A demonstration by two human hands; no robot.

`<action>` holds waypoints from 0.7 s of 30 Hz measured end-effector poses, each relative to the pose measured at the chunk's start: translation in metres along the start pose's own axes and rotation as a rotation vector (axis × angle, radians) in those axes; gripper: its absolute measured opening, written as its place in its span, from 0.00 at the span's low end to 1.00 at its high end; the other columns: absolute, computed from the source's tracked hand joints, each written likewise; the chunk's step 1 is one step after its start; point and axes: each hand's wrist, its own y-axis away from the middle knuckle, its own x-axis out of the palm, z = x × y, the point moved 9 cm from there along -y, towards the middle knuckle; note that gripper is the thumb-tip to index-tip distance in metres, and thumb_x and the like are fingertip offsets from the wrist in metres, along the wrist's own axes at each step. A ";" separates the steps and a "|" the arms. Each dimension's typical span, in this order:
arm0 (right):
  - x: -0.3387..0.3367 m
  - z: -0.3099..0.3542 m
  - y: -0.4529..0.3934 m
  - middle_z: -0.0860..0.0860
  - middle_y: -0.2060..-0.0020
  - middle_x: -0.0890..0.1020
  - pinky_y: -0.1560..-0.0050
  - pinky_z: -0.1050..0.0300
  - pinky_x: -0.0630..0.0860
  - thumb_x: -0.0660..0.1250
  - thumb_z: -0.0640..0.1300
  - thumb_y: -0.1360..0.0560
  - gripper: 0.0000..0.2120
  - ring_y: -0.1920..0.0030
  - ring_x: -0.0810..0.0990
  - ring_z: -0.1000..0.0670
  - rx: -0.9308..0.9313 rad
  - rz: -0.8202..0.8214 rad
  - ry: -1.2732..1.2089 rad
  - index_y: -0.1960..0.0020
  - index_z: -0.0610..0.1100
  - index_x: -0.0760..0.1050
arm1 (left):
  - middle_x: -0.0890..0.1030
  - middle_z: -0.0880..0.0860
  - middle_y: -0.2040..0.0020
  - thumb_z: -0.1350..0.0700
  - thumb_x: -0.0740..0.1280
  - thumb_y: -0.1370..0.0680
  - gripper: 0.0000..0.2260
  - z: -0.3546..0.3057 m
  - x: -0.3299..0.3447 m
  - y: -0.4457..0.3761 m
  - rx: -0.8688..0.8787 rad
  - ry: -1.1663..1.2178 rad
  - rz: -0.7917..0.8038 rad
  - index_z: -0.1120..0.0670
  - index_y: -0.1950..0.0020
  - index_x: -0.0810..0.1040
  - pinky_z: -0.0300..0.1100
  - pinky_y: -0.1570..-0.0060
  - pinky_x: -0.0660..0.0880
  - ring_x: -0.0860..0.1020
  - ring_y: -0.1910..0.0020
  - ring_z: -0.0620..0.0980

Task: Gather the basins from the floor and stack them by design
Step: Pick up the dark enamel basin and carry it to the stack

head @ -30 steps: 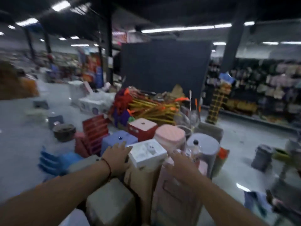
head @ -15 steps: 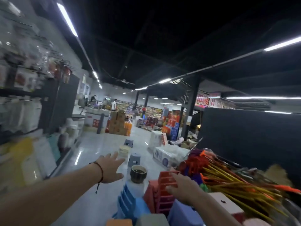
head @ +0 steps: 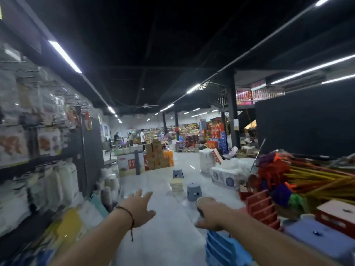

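Note:
A stack of pale round basins (head: pixel 177 184) stands on the white floor down the aisle, beyond both hands. A dark round basin (head: pixel 206 202) sits closer, partly hidden behind my right hand (head: pixel 212 217). That hand's fingers are out of sight, so I cannot tell whether it touches the dark basin. My left hand (head: pixel 138 207) hovers over the floor with fingers spread and holds nothing; a cord bracelet is on its wrist.
Two grey stools (head: pixel 194 191) stand near the pale stack. Blue stools (head: pixel 223 248), red crates (head: pixel 262 207), brooms (head: pixel 311 177) and a purple box (head: pixel 317 237) crowd the right. Shelving with hanging goods (head: pixel 42 150) lines the left. Cartons (head: pixel 156 156) and people stand far down the aisle.
The view swung left from the goods pile to the long aisle. Both hands left the boxes and now reach forward over the floor, the right one in front of the dark basin.

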 end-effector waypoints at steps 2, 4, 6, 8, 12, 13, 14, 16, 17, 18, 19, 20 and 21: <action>0.003 0.011 -0.028 0.49 0.33 0.72 0.37 0.41 0.69 0.61 0.68 0.31 0.31 0.36 0.73 0.42 0.046 0.004 0.007 0.34 0.52 0.67 | 0.51 0.56 0.19 0.35 0.57 0.22 0.35 0.014 0.005 -0.021 0.014 0.001 -0.007 0.44 0.20 0.48 0.54 0.27 0.61 0.57 0.23 0.58; 0.005 0.012 -0.064 0.51 0.35 0.74 0.40 0.38 0.70 0.59 0.73 0.35 0.33 0.38 0.74 0.44 0.086 -0.007 -0.010 0.36 0.57 0.67 | 0.52 0.56 0.20 0.35 0.57 0.22 0.35 0.023 0.011 -0.043 0.039 -0.009 -0.021 0.44 0.20 0.48 0.54 0.27 0.62 0.58 0.23 0.58; 0.009 0.009 -0.102 0.52 0.33 0.74 0.39 0.37 0.70 0.58 0.73 0.37 0.36 0.36 0.74 0.44 0.109 -0.018 -0.022 0.32 0.59 0.64 | 0.52 0.55 0.20 0.35 0.58 0.23 0.35 0.031 0.019 -0.065 0.064 -0.023 -0.006 0.44 0.20 0.48 0.55 0.27 0.61 0.58 0.23 0.58; 0.014 0.005 -0.136 0.52 0.29 0.71 0.37 0.37 0.68 0.58 0.72 0.36 0.40 0.32 0.71 0.43 0.136 -0.024 -0.039 0.27 0.60 0.57 | 0.51 0.55 0.20 0.35 0.58 0.22 0.35 0.041 0.024 -0.093 0.085 -0.048 0.020 0.44 0.20 0.48 0.55 0.27 0.62 0.58 0.23 0.58; 0.012 0.003 -0.201 0.49 0.28 0.69 0.35 0.41 0.68 0.62 0.68 0.31 0.39 0.31 0.70 0.42 0.152 -0.014 -0.023 0.24 0.55 0.57 | 0.56 0.54 0.20 0.36 0.59 0.22 0.34 0.061 -0.001 -0.167 0.129 -0.112 -0.066 0.45 0.20 0.50 0.53 0.30 0.68 0.64 0.26 0.57; 0.010 0.002 -0.221 0.48 0.28 0.70 0.35 0.43 0.69 0.64 0.65 0.29 0.37 0.32 0.70 0.42 0.156 -0.014 -0.014 0.25 0.53 0.59 | 0.58 0.52 0.21 0.36 0.59 0.22 0.34 0.065 -0.010 -0.188 0.145 -0.110 -0.104 0.46 0.20 0.51 0.52 0.32 0.70 0.67 0.27 0.56; 0.005 -0.001 -0.241 0.47 0.29 0.70 0.35 0.44 0.69 0.64 0.63 0.28 0.35 0.32 0.71 0.43 0.159 -0.019 -0.009 0.26 0.51 0.61 | 0.59 0.51 0.22 0.37 0.59 0.22 0.33 0.069 -0.017 -0.209 0.159 -0.092 -0.131 0.46 0.21 0.52 0.51 0.33 0.72 0.69 0.29 0.55; -0.002 -0.006 -0.282 0.47 0.31 0.72 0.36 0.45 0.71 0.65 0.61 0.27 0.32 0.35 0.73 0.44 0.166 -0.022 -0.011 0.27 0.51 0.63 | 0.62 0.50 0.23 0.38 0.59 0.21 0.32 0.079 -0.018 -0.247 0.177 -0.021 -0.164 0.46 0.21 0.54 0.50 0.35 0.74 0.71 0.31 0.53; -0.005 -0.007 -0.303 0.47 0.32 0.72 0.37 0.45 0.72 0.65 0.61 0.27 0.32 0.36 0.73 0.44 0.170 -0.021 -0.010 0.27 0.51 0.63 | 0.63 0.50 0.23 0.38 0.59 0.21 0.31 0.086 -0.012 -0.264 0.181 0.006 -0.178 0.46 0.21 0.54 0.50 0.36 0.74 0.72 0.31 0.53; -0.005 -0.007 -0.328 0.47 0.32 0.73 0.38 0.46 0.72 0.65 0.61 0.26 0.31 0.37 0.74 0.44 0.172 -0.017 -0.016 0.27 0.51 0.63 | 0.63 0.50 0.23 0.38 0.59 0.21 0.31 0.096 0.001 -0.281 0.183 0.023 -0.181 0.46 0.21 0.55 0.49 0.36 0.74 0.71 0.31 0.53; -0.005 -0.005 -0.350 0.47 0.32 0.73 0.37 0.46 0.72 0.65 0.60 0.26 0.31 0.37 0.74 0.44 0.175 -0.008 -0.021 0.27 0.50 0.63 | 0.62 0.50 0.23 0.38 0.59 0.21 0.31 0.107 0.019 -0.299 0.178 0.019 -0.164 0.46 0.21 0.54 0.50 0.35 0.73 0.70 0.30 0.53; -0.004 -0.003 -0.368 0.46 0.32 0.72 0.37 0.47 0.72 0.65 0.60 0.26 0.31 0.36 0.73 0.44 0.179 0.004 -0.031 0.27 0.49 0.63 | 0.62 0.51 0.23 0.38 0.59 0.21 0.32 0.117 0.039 -0.314 0.168 0.002 -0.131 0.45 0.21 0.54 0.51 0.34 0.72 0.69 0.29 0.54; -0.001 0.004 -0.391 0.46 0.32 0.72 0.36 0.47 0.71 0.66 0.59 0.26 0.32 0.35 0.73 0.44 0.183 0.029 -0.037 0.27 0.49 0.63 | 0.61 0.52 0.22 0.38 0.59 0.22 0.32 0.131 0.062 -0.332 0.148 -0.018 -0.085 0.45 0.21 0.53 0.52 0.32 0.70 0.67 0.28 0.55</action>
